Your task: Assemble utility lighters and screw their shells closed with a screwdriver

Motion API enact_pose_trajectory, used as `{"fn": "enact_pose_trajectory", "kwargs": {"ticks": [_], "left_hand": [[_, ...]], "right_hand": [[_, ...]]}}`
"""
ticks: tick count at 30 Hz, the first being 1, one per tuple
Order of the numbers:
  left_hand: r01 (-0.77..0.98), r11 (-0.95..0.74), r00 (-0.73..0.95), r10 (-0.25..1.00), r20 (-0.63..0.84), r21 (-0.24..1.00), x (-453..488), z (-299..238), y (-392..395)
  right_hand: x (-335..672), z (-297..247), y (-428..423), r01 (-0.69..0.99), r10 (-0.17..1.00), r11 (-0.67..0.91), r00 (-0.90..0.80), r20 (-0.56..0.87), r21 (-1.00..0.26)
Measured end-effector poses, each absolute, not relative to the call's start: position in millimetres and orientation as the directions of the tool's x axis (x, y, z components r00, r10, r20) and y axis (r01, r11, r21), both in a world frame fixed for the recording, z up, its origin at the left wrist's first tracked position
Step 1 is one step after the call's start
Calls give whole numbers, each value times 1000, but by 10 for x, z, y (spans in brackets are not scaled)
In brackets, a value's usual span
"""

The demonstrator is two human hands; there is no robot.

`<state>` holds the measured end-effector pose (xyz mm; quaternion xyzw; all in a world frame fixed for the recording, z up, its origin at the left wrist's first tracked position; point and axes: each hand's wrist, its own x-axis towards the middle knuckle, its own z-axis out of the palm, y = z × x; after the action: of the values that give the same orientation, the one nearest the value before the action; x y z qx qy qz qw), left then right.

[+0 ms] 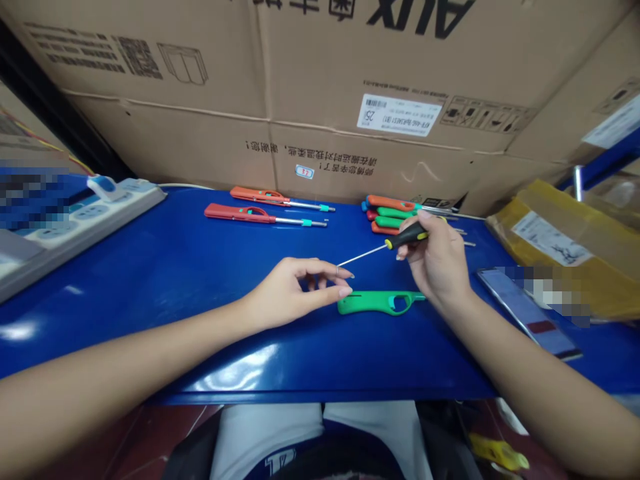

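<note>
A screwdriver [411, 235] with a black and yellow handle is in my right hand [441, 257], fingers closed around the handle. Its thin shaft slants down to the left, and the tip reaches the fingers of my left hand [305, 287]. That hand has its thumb and forefinger apart. The thumb tip is at the left end of a green long-nosed lighter [367, 302], which lies on the blue table [200, 280]; whether they touch I cannot tell. My right wrist hides the lighter's nozzle.
Two lighters, an orange one [260, 195] and a red one [240, 213], lie at the back. Behind my right hand is a pile of several lighters [393, 212]. A power strip [95, 213] sits left; a phone [525, 310] and yellow parcel [575, 247] right. A cardboard box [310, 80] walls the back.
</note>
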<state>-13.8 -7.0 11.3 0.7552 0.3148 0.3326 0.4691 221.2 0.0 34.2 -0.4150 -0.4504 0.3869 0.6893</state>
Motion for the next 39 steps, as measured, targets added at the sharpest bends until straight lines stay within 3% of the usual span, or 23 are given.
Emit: {"fn": "enact_pose_trajectory", "kwargs": {"ticks": [6, 19, 31, 36, 39], "left_hand": [[163, -376, 519, 819, 245, 912, -150, 107, -76], [173, -621, 533, 712, 457, 765, -180, 71, -36], [238, -834, 602, 529, 598, 498, -231, 56, 24], [299, -881, 639, 471, 608, 368, -255, 89, 30], [312, -881, 656, 471, 590, 356, -244, 100, 25]], "right_hand": [[2176, 363, -42, -151, 905, 372, 279, 322, -916], [2195, 370, -60, -83, 893, 398, 264, 365, -914], [2254, 301, -93, 59, 833, 522, 178, 523, -851], [2213, 352, -144, 89, 838, 513, 163, 521, -854], [2182, 395, -178, 79, 852, 496, 151, 502, -865]]}}
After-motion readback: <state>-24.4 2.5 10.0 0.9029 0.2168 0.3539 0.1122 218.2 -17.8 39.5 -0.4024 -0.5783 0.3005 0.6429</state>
